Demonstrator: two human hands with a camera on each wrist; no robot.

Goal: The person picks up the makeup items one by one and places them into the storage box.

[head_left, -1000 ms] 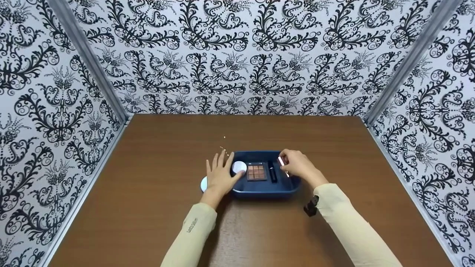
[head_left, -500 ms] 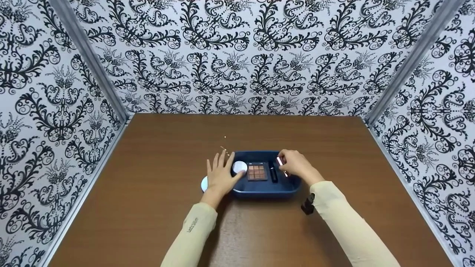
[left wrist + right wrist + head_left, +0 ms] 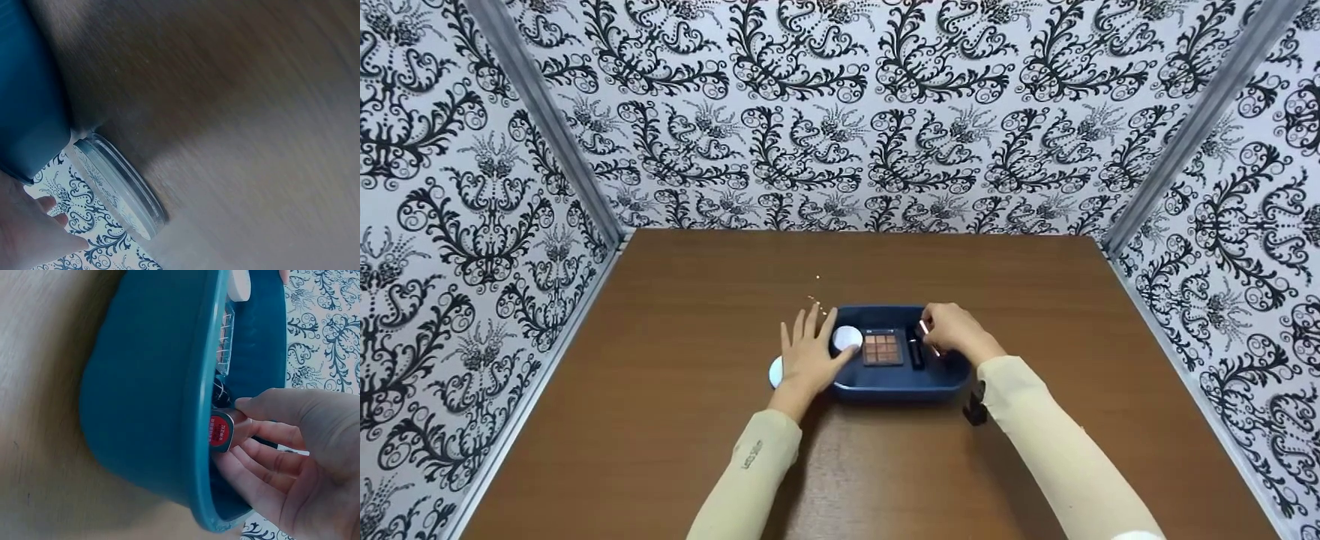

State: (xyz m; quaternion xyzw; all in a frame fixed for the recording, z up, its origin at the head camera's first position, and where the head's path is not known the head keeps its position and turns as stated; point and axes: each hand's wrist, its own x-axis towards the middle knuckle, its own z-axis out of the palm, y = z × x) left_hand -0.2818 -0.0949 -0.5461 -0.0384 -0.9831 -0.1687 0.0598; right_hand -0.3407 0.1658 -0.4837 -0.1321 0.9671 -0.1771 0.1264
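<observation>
My right hand (image 3: 956,330) pinches a lipstick (image 3: 228,428) between thumb and fingers, inside the right end of a blue plastic basin (image 3: 900,391). The lipstick's tube is rosy metallic, with a red label on its end. Just left of it lies a slim black tube (image 3: 916,351). An eyeshadow palette (image 3: 883,349) of brown shades and a round white-topped container (image 3: 847,339) lie farther left in the basin. My left hand (image 3: 812,360) lies over the basin's left rim with fingers spread. Its thumb is at the white container's edge; whether they touch I cannot tell.
A round, flat case (image 3: 118,188) with a shiny, reflecting top lies on the wooden table (image 3: 697,337), left of the basin and partly behind my left hand. Small gold beads or a fine chain (image 3: 816,301) lie beyond my fingertips. Patterned walls (image 3: 840,150) enclose the table.
My right hand has moved slightly left with the lipstick, closer to the black tube. The left hand has kept its place on the rim. The head view has shifted a little.
</observation>
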